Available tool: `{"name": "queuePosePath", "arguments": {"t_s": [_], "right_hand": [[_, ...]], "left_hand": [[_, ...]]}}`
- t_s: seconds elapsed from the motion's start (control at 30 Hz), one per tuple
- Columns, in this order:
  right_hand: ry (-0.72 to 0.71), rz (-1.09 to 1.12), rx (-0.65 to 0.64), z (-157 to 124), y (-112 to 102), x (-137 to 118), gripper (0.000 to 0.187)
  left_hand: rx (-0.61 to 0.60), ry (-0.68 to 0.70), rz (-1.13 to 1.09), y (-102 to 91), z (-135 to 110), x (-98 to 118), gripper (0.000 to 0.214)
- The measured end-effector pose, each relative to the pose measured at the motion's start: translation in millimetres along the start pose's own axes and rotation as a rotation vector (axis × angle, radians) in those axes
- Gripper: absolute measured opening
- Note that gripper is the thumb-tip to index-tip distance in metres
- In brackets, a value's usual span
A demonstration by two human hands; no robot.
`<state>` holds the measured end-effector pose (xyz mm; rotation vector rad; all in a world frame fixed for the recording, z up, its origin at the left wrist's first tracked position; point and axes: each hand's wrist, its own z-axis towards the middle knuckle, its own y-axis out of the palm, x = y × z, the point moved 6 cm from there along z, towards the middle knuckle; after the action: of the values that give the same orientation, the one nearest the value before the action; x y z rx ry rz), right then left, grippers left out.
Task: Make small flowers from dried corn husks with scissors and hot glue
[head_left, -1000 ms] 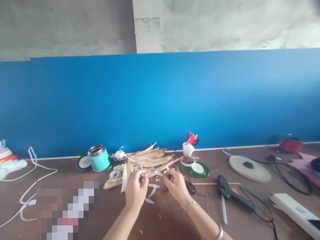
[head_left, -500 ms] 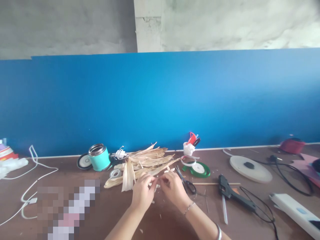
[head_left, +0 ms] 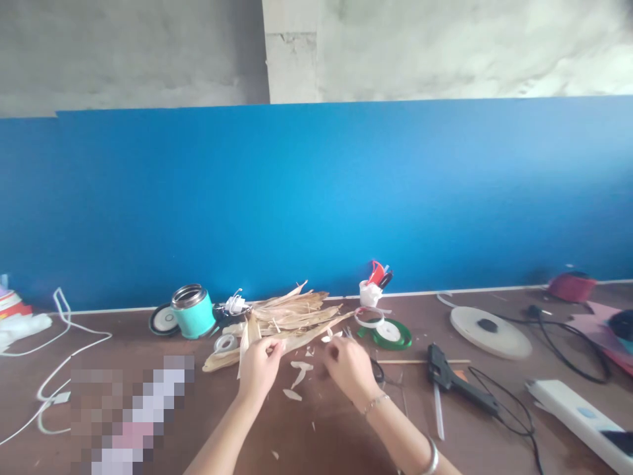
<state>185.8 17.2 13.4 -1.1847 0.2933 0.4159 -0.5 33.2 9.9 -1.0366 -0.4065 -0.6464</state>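
Dried corn husks (head_left: 291, 313) lie in a loose pile at the back middle of the table. My left hand (head_left: 260, 369) is closed in a pinch at the front of the pile, partly covering a pale upright husk; what its fingertips hold, if anything, is unclear. To its right, my right hand (head_left: 350, 369) has its fingers curled in, and their contents are hidden. Between the hands lie small petal-shaped husk pieces (head_left: 292, 395). More cut pieces (head_left: 331, 335) rest just beyond my right hand. Scissors (head_left: 378, 371) are mostly hidden behind that hand.
A turquoise flask (head_left: 194, 313) stands left of the husks, near a tape roll (head_left: 225, 344). Green ribbon (head_left: 404, 336), a thin stick (head_left: 405, 361), a glue gun (head_left: 448, 379), a white reel (head_left: 494, 340) and a power strip (head_left: 578, 415) with cables lie rightward.
My hands were together at the middle and have drawn apart. The left went leftward to the husk pile, the right slightly rightward, uncovering the small husk pieces between them.
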Motion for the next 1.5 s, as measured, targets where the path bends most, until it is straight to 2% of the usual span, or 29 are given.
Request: {"name": "queuePosePath", "arguments": {"t_s": [0.07,0.13,0.27,0.4,0.5,0.6,0.67,0.8,0.87,0.93,1.03,1.13,1.3,1.4,1.5], "right_hand": [[-0.142,0.065,-0.119,-4.4,8.7,-15.4,0.016],[-0.239,0.111,-0.197,-12.8,17.2,-30.6,0.011],[-0.273,0.084,-0.264,-29.1,31.5,-42.3,0.007],[-0.265,0.056,-0.302,-33.9,37.5,-39.8,0.015],[-0.222,0.177,-0.346,-25.7,33.7,-34.1,0.018],[-0.073,0.385,-0.426,-12.1,27.7,-20.1,0.017],[0.003,0.456,-0.436,-3.9,21.6,-9.9,0.015],[0.046,0.496,-0.441,4.2,11.8,1.2,0.022],[0.064,0.527,-0.462,4.8,11.2,2.7,0.027],[0.079,0.554,-0.480,4.7,12.0,2.4,0.031],[0.049,0.589,-0.445,5.5,9.7,-2.4,0.028],[-0.040,0.580,-0.332,6.2,1.9,-10.6,0.009],[-0.282,0.346,-0.050,2.4,-9.9,-24.8,0.018],[-0.315,0.263,-0.002,-0.4,-7.4,-26.8,0.017],[-0.328,0.242,-0.007,-2.4,-4.9,-27.5,0.015]], "left_hand": [[-0.102,0.036,-0.021,4.1,3.1,-3.0,0.028],[-0.144,0.081,0.026,8.9,1.7,-0.8,0.029],[-0.201,0.157,0.093,20.6,-6.1,9.4,0.027],[-0.237,0.178,0.109,26.5,-10.0,12.3,0.026],[-0.196,0.212,0.073,25.0,-10.2,10.6,0.025],[-0.156,0.242,0.038,23.5,-10.0,7.4,0.038],[-0.147,0.263,0.019,22.6,-10.2,7.8,0.048],[-0.136,0.384,-0.039,16.0,-14.1,24.1,0.061],[-0.174,0.467,-0.071,13.8,-18.1,36.1,0.050],[-0.180,0.525,-0.088,11.0,-21.1,45.2,0.029],[-0.158,0.512,-0.120,8.4,-20.6,48.4,0.017],[-0.137,0.383,-0.174,8.0,-15.5,41.9,0.017],[-0.163,0.246,-0.209,13.6,-13.2,36.5,0.014],[-0.157,0.203,-0.231,16.9,-14.0,35.5,0.014],[-0.152,0.177,-0.245,18.7,-14.2,34.2,0.016]]}}
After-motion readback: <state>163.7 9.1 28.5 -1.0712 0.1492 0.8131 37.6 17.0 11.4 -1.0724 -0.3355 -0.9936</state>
